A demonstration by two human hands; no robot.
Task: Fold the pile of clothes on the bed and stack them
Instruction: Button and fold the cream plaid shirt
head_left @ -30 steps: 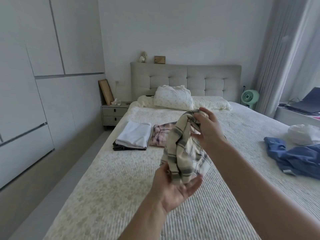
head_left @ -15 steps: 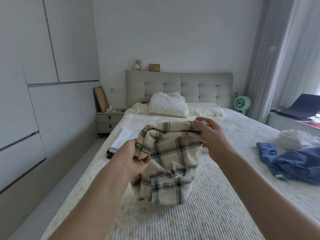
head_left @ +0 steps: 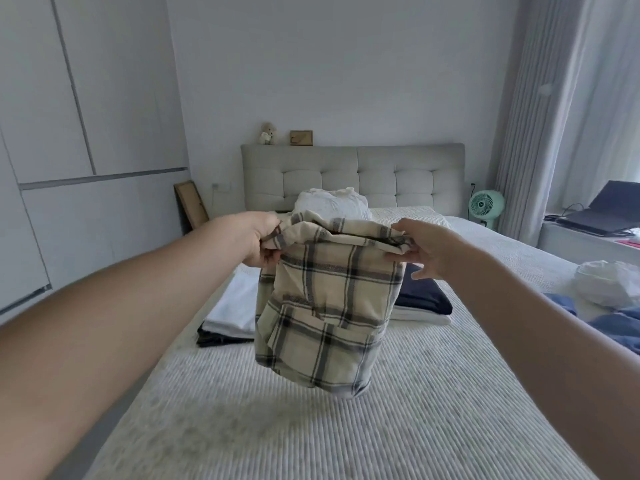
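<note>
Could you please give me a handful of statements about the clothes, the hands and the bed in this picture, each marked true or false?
1. Both hands hold the plaid garment up by its top edge. True: the left hand and the right hand each have a grip on one end.
2. The plaid garment lies flat on the bed. False: it hangs in the air above the bed.
3. A white folded stack lies on the bed at the left of the picture. True.
4. The green fan stands on the bed. False: it stands beside the bed, near the curtain.
5. The blue clothes are neatly folded. False: they lie crumpled at the right of the picture.
</note>
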